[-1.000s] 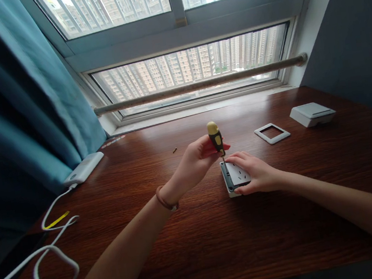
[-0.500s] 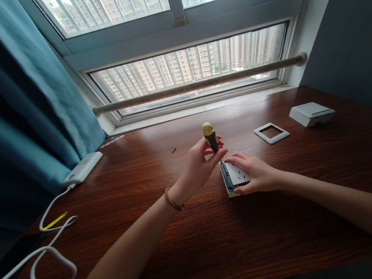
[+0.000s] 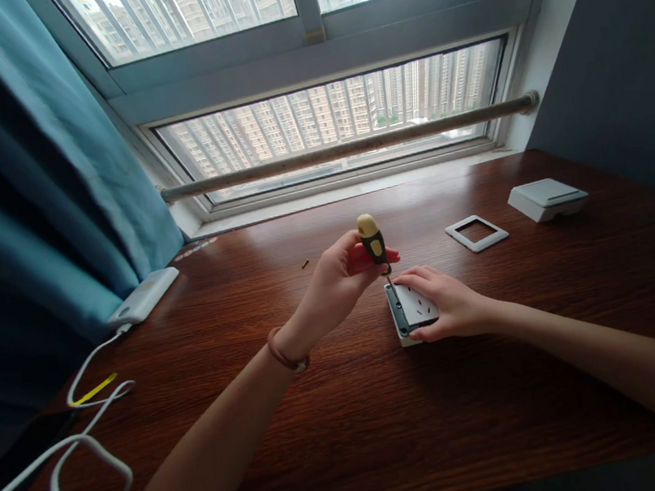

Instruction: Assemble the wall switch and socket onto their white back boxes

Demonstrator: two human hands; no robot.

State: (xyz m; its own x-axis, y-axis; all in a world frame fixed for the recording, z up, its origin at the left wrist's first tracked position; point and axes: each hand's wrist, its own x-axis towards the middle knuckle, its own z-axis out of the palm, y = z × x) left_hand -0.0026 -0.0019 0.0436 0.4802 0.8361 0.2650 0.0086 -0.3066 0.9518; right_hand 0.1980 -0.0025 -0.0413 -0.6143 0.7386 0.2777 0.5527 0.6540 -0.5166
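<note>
On the socket (image 3: 419, 307), right grip (image 3: 458, 304) closed; left grip (image 3: 341, 276) holds screwdriver (image 3: 373, 243) steeply, tip down.

Getting daylight from the window (image 3: 276, 68), partly blowing out. Leaving sheen along the far edge of the table (image 3: 342, 424), going murky and kinda stretched by the near left corner.

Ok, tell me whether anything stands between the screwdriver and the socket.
Nothing visible does: the left hand holds the screwdriver, its shaft pointing down at the socket's dark left side. The right hand, over the socket's right part, is near the shaft, not across it.
</note>
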